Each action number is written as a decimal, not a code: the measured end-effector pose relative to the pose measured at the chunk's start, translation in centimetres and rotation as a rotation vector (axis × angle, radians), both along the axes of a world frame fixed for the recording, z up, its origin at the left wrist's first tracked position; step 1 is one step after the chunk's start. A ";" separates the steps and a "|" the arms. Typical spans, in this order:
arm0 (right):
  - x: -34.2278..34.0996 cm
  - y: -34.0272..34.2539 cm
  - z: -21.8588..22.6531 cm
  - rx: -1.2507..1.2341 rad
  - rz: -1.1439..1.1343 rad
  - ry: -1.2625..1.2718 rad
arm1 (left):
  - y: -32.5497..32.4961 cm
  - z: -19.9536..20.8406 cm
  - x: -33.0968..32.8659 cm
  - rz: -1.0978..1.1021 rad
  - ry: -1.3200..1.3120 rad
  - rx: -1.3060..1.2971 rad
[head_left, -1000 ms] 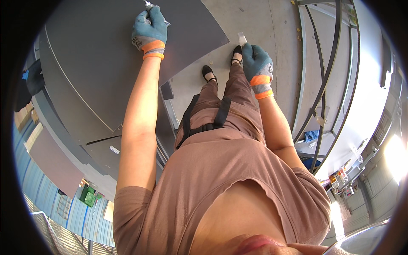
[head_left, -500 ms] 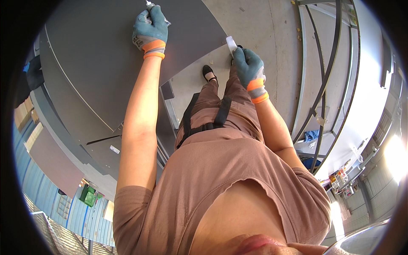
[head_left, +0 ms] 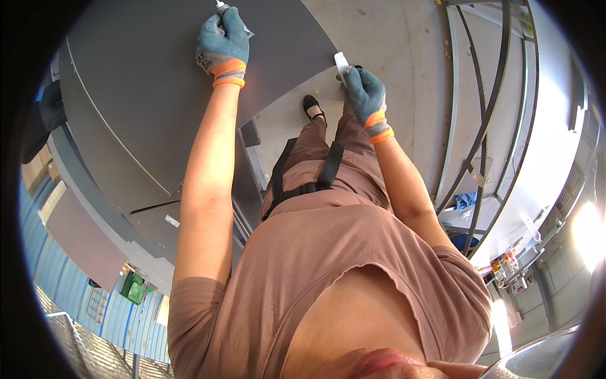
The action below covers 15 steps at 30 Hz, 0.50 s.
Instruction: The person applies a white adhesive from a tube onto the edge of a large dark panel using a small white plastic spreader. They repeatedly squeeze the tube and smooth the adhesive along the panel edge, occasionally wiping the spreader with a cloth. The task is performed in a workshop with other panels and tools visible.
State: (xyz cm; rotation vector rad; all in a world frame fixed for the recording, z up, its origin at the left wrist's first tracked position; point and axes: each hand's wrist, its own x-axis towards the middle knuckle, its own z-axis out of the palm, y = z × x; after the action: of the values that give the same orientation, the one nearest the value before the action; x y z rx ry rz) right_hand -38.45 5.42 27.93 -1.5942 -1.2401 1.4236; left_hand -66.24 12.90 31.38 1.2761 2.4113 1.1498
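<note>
Gripping a tube point(head_left: 250, 32) with a white nozzle point(head_left: 220, 5), the left hand point(head_left: 222, 42) was over the dark grey panel point(head_left: 145, 82) at the far left, in a blue-grey coated glove with an orange cuff. Its fingers were curled closed and hid most of the tube, whose nozzle pointed to the far side; I could not tell whether the hand touched the panel. To the right, the similarly gloved right hand point(head_left: 366, 95) pinched a flat white strip point(head_left: 341, 61) between thumb and fingers. The strip's free end was near the panel's right corner, contact unclear. Concrete floor point(head_left: 385, 38) lay beyond, with a black shoe point(head_left: 310, 104) between the forearms and a metal frame point(head_left: 450, 95) farther right.
</note>
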 end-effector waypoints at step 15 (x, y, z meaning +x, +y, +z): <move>0.7 0.3 0.3 -0.088 0.072 -0.123 | -0.1 0.2 0.2 0.005 -0.023 -0.018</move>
State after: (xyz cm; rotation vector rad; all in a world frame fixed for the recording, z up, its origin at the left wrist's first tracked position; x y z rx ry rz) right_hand -37.74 5.70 28.18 -1.7354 -1.3334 1.4606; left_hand -66.07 12.79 31.55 1.2453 2.4040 1.1358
